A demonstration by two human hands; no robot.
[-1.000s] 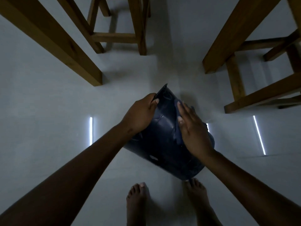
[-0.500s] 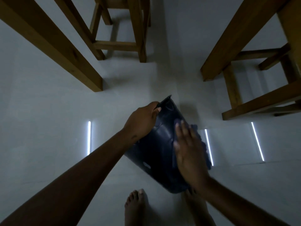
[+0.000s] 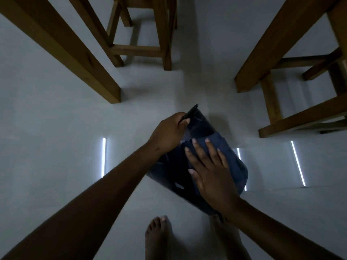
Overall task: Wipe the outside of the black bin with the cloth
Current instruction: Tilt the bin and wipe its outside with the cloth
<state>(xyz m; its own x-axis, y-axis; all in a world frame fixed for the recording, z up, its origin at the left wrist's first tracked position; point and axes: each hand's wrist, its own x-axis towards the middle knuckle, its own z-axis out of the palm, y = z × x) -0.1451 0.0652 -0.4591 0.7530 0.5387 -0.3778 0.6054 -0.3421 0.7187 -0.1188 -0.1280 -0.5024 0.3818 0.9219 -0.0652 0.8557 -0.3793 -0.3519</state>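
Note:
The black bin (image 3: 201,126) is tilted over the pale floor, its rim pointing up and away from me. My left hand (image 3: 169,134) grips the rim at the bin's upper left edge. A dark blue cloth (image 3: 231,158) lies spread over the bin's outer side. My right hand (image 3: 210,171) presses flat on that cloth, fingers spread and pointing up-left. Most of the cloth's lower part is hidden under my palm.
Two bare feet (image 3: 159,239) stand on the floor just below the bin. Wooden table legs (image 3: 78,59) and a stool (image 3: 142,47) rise at the upper left, more wooden furniture (image 3: 281,102) at the right. Thin bright light strips (image 3: 103,156) reflect on the floor.
My right hand has slid down the bin's side with the cloth and spread flatter. The bin sits lower in view. My left hand keeps its hold on the rim.

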